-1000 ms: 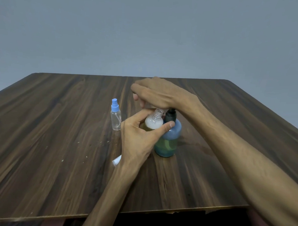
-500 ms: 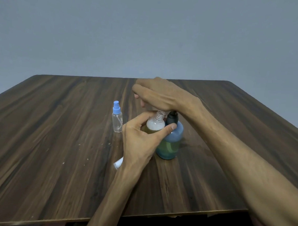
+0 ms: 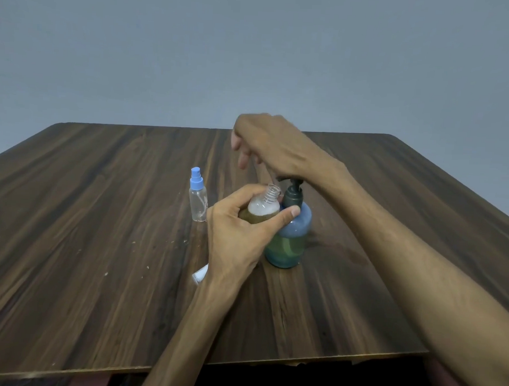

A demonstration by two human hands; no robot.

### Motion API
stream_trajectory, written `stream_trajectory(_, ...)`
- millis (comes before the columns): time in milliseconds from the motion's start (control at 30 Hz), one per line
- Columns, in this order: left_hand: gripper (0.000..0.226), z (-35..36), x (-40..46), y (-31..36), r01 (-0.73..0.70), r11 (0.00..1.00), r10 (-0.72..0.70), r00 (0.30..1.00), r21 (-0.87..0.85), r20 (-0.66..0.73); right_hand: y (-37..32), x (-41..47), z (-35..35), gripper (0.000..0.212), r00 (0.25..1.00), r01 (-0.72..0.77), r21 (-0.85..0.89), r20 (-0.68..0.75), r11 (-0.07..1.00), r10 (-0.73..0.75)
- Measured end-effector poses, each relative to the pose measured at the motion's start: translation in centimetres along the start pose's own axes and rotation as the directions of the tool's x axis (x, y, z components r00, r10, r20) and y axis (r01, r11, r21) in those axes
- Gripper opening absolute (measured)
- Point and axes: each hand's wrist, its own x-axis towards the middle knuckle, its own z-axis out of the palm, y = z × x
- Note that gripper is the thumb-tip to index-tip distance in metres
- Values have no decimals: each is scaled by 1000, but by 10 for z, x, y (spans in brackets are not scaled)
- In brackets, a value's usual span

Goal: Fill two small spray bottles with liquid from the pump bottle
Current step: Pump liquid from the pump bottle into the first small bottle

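1. Left hand (image 3: 240, 233) grips open spray bottle (image 3: 262, 209), neck beside pump bottle (image 3: 289, 238) at mid-table (image 3: 99, 244).
2. Right hand (image 3: 275, 147) on pump head, fingers loosely extended.
3. Capped spray bottle (image 3: 197, 199) stands just left.

two spray bottles (image 3: 198, 198) (image 3: 263, 206), one pump bottle (image 3: 289, 235), two hands (image 3: 239, 236) (image 3: 274, 147)

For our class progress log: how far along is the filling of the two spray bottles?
Done: none fully. In hand: left hand holds an uncapped, partly filled spray bottle at the pump bottle; right hand is over the pump. Left: the capped bottle looks empty.
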Motion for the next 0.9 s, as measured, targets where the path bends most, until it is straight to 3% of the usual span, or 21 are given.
stream_trajectory(67, 33, 1, 0, 2, -10, 1000, 10, 1000, 7, 2, 1, 6, -5, 39, 999, -19, 39, -41, 999, 21)
stream_trajectory(233, 35, -1, 1, 3, -35, 999, 35, 999, 37, 4, 6, 13, 4, 36, 991, -98, -179, 68, 979, 112)
stream_trajectory(433, 33, 0, 1, 5, -41, 998, 41, 999, 42, -5, 10, 6, 15, 46, 995, -65, -300, -89, 952, 40)
stream_trajectory(567, 38, 0, -1, 5, -71, 997, 71, 997, 41, -11, 12, 10, 10, 37, 969, -1, -309, -236, 951, -75)
stream_trajectory(700, 36, 1, 0, 3, -64, 997, 65, 998, 51, -11, 15, 8, 17, 33, 982, -17, -328, -183, 945, -46)
stream_trajectory(833, 38, 1, -2, 4, -80, 996, 81, 997, 46, -17, 11, 7, 11, 33, 953, 17, -341, -278, 940, -119)
stream_trajectory(900, 39, 1, -1, 4, -86, 995, 87, 996, 58, -12, 12, 6, 14, 34, 964, -2, -349, -249, 937, -90)
